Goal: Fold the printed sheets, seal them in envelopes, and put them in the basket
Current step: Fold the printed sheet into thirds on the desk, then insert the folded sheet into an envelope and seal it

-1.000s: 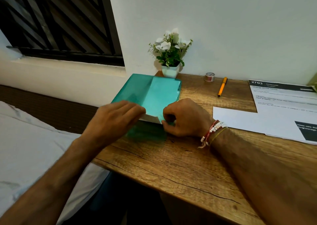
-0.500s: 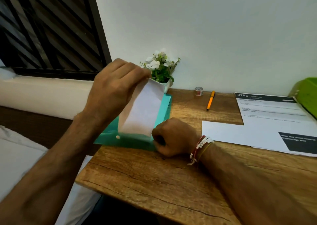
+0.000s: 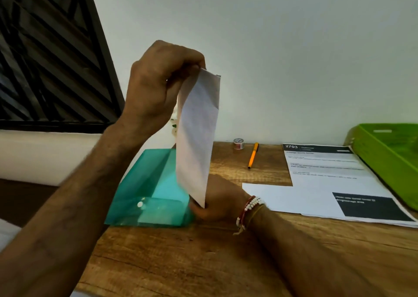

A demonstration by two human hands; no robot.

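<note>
Two hands are at work above the wooden counter (image 3: 181,262). The left hand (image 3: 158,86) is raised, and its grip is closed tight on the top end of a white envelope (image 3: 196,138), which is pinched between thumb and bent fingers. The right hand (image 3: 221,199) rests low on the counter with its fingers curled in at the near right corner of a teal plastic folder (image 3: 144,188). Whether that grip has the folder's edge pinched cannot be told.

The envelope is held clear of the counter, over the folder's right side. Its long axis stands almost upright. The top leans slightly to the right and the lower corner points down in front of the right hand.

No writing can be made out on the envelope. On the printed sheets (image 3: 328,179), laid flat to the right, "2703" is readable in a dark header, while the smaller lines are blurred. A green basket (image 3: 389,151) stands just beside the sheets at the far right. An orange pen (image 3: 252,155) is seen by the wall.
</note>
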